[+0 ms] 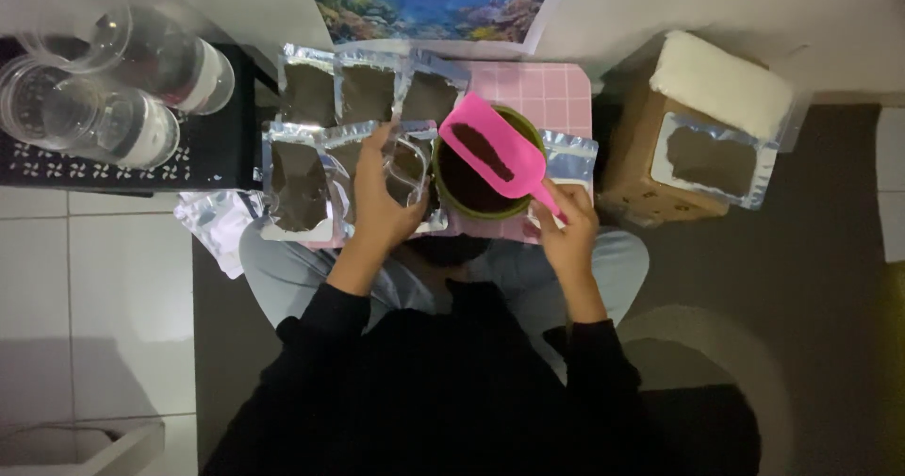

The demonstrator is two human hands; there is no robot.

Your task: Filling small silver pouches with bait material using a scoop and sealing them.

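Fingers of the right hand (568, 223) are wrapped tight round the handle of a pink scoop (492, 146), which sits loaded with dark brown powder, tilted, right over the green bowl (451, 203). Left hand (382, 198) fingers are pinched on the mouth of a clear pouch (410, 170), held open just beside the bowl's left rim, so scoop and pouch are pretty much neighbours.

Room is tight on the pink bench (556, 90). Filled pouches (368, 94) with silvery edges cover the whole left half in two rows, touching each other, and another silvery pouch (570, 160) sits against the bowl's right side, just above the right hand. Some empty pouches (219, 221) spill off the left edge onto the floor.

Further out: a cardboard box (641, 155) close to the right edge, with one more filled pouch (712, 163) leaning on it and a white pad (721, 85) on top. Well off to the left, clear plastic jars (104, 71) lie on a black crate (217, 146). Open floor shows lower right.
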